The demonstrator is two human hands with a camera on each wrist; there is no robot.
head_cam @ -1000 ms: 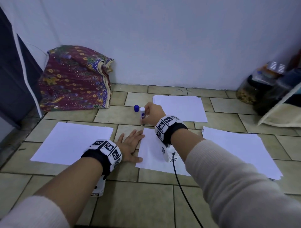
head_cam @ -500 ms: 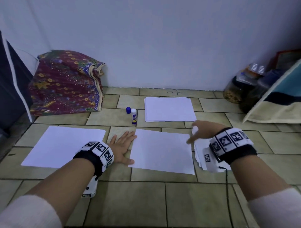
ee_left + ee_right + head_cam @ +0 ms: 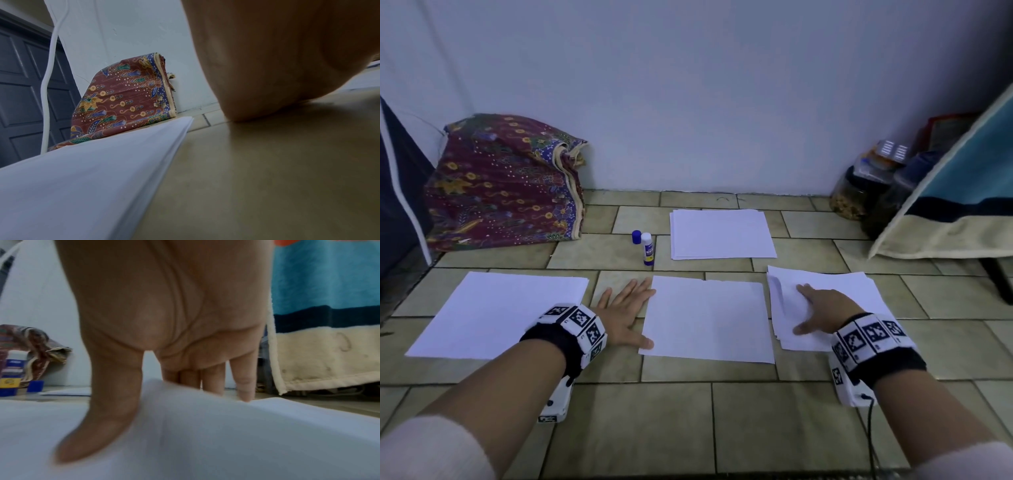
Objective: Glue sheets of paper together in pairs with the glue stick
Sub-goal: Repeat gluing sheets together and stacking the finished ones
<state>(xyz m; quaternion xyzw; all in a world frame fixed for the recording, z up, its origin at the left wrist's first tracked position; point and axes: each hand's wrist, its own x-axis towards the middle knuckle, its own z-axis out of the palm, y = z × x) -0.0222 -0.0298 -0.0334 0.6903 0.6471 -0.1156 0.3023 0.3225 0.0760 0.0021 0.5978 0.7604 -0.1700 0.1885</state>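
Tiled floor [image 3: 784,425]: right hand [image 3: 822,308] seemingly lifting paper stack [image 3: 859,291].

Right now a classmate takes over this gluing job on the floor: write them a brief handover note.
Left hand: flat on the tile, fingertips and thumb touching the left edge of the middle sheet.
Right hand: on the right-hand paper stack, thumb and fingers lifting its top sheet at the left edge.
Glue stick: upright and uncapped; blue cap beside it.
Other paper: far stack, left stack.
Done: glue stick set down.
Left: lay the top sheet on the middle sheet, press, repeat for the remaining pairs. Glue on the middle sheet cannot be seen.
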